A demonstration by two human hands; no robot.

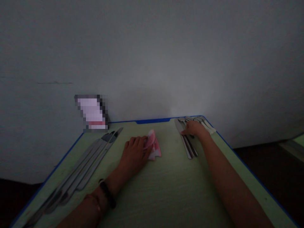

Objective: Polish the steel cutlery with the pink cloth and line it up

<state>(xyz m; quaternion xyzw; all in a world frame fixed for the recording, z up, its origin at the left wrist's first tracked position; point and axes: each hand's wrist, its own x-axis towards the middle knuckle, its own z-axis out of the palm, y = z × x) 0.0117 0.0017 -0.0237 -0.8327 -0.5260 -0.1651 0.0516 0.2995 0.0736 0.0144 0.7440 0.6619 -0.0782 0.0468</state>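
My left hand (136,152) rests at the middle of the table, its fingers closed over a folded pink and white cloth (155,148) that sticks out on the right side. At the far right, my right hand (193,129) reaches down among the cutlery, thumb and fingers pinched together on one piece. Which piece it is, the hand hides. Under and beside it lie a table knife (186,147) and other metal pieces whose handles point toward me. Several spoons and forks (200,120) lie just behind the hand, near the table's far right corner.
The pale green table (166,196) has a blue rim and stands against a grey wall (152,63). Several long metal utensils (83,164), a knife among them, lie side by side on the left. A phone-like object (92,112), blurred out, leans at the back left corner.
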